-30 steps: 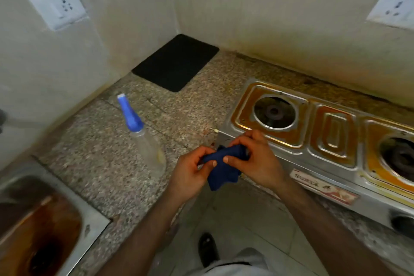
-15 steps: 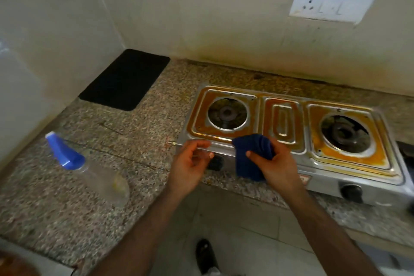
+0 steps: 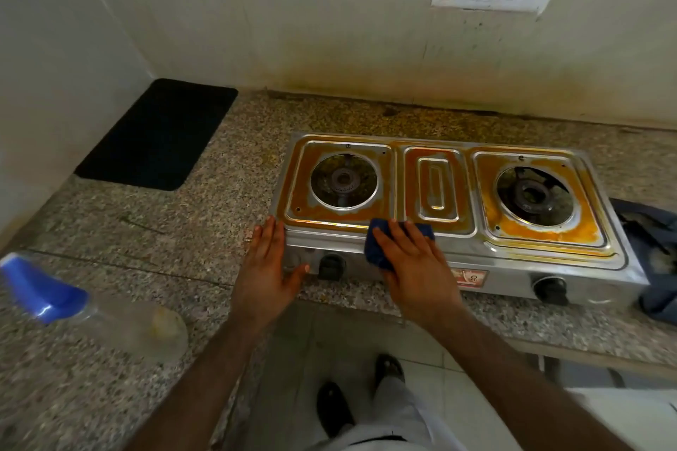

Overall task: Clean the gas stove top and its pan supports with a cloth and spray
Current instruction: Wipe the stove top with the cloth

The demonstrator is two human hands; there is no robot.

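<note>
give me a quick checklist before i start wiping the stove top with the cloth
1. Cloth under right hand, lying over the stove's front edge: ok.
2. Left hand flat against the stove at its left front corner, bracing it: ok.
3. Pan supports off both burners: ok, none in view.
4. Orange stains wetted with spray: cannot tell.
5. Spray bottle within reach on the counter to the left: ok.
6. Knobs turned off: cannot tell.
</note>
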